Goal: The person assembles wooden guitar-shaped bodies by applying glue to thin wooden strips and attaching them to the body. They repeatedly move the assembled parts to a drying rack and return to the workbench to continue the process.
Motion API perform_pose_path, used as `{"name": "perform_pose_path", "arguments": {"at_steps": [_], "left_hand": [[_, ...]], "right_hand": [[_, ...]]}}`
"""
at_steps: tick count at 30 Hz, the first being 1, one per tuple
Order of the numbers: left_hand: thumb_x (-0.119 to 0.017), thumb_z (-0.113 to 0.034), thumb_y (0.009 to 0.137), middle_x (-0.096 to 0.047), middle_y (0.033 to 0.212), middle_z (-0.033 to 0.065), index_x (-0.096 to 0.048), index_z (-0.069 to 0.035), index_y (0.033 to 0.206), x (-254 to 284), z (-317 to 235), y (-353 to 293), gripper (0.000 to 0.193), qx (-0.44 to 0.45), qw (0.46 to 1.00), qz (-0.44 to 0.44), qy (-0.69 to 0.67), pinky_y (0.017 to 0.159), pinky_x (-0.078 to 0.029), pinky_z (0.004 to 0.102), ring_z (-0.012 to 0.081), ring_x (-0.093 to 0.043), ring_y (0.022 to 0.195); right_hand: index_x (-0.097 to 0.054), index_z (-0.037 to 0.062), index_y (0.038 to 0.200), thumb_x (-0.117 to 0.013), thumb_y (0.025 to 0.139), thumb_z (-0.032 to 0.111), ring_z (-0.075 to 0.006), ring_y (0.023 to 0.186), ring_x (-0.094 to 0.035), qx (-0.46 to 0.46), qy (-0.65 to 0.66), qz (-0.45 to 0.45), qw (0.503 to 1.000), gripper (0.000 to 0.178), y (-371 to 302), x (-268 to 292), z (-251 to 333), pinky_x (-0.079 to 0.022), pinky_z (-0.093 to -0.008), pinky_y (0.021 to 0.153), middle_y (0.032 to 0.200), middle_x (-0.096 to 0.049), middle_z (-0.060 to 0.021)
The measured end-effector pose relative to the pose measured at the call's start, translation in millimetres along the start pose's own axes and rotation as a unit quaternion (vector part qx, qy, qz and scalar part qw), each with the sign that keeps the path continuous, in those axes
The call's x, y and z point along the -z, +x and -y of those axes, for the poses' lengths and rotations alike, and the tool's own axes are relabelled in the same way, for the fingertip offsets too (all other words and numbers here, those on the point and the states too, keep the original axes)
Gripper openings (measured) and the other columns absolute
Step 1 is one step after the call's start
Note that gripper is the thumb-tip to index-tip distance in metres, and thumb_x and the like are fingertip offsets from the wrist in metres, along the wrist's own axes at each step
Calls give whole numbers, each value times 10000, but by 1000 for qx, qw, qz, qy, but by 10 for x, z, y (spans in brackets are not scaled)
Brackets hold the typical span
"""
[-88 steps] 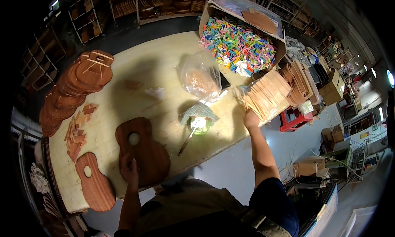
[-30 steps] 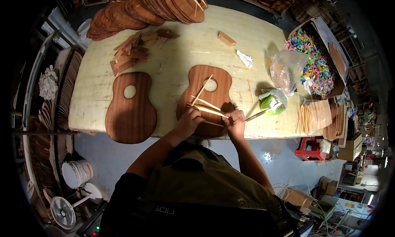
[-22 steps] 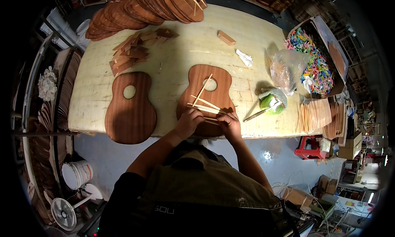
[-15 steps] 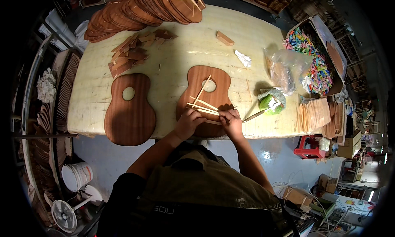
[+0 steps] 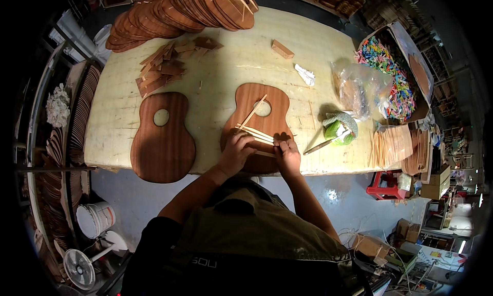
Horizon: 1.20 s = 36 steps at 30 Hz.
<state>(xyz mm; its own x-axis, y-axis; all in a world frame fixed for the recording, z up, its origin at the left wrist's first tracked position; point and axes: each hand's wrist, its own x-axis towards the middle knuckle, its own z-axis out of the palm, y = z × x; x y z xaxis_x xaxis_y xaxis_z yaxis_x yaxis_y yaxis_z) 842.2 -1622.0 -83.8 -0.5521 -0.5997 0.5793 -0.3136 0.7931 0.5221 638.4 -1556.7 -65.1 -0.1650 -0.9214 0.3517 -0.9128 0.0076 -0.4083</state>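
Pale wooden strips (image 5: 257,133) are pinched at their right ends by the right hand (image 5: 287,153); the left hand (image 5: 236,151) is curled by their left ends, its grip unclear. They are held across a guitar-shaped board (image 5: 269,122), below its round hole; leftward, a second board (image 5: 163,149) is laid on the table (image 5: 221,67).

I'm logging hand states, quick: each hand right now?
Left hand: fingers curled at thin pale wooden strips; whether its grip holds any cannot be told.
Right hand: closed on the strips' right ends, over the brown guitar-shaped wooden board.
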Motion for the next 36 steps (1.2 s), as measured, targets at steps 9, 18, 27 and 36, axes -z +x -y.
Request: {"name": "perform_pose_path", "arguments": {"at_steps": [9,18,27,36], "left_hand": [[-630,-104,794,-572,1111,48,-655,-96,889,-35,25,-6,99,-6,1000,2,-9,951,-412,406,281,-489,1093],[-582,-78,741,-561,930,32,-684,-117,965,23,15,2,249,-30,999,34,-3,822,-457,363,248,-518,910],[-574,-89,746,-585,990,10,-684,-141,996,47,-15,51,278,-32,999,19,20,830,-462,371,233,-522,955],[-582,-104,750,-584,980,15,-676,-142,1016,10,22,13,285,-25,998,51,9,834,-460,377,232,-528,966]], "right_hand": [[-639,100,818,-624,813,140,-302,798,-620,-66,79,30,994,43,0,12,32,-514,-407,700,850,-597,-79],[-653,82,892,-672,755,78,-303,866,-581,10,86,59,994,138,217,139,15,-486,-390,749,867,-589,-88],[-669,69,826,-666,759,75,-298,873,-556,107,100,115,983,67,165,142,-57,-485,-378,761,830,-594,-79],[-568,121,1242,-636,801,123,-306,1068,-508,113,60,56,990,446,621,48,220,-437,-392,918,1169,-570,-82]]}}
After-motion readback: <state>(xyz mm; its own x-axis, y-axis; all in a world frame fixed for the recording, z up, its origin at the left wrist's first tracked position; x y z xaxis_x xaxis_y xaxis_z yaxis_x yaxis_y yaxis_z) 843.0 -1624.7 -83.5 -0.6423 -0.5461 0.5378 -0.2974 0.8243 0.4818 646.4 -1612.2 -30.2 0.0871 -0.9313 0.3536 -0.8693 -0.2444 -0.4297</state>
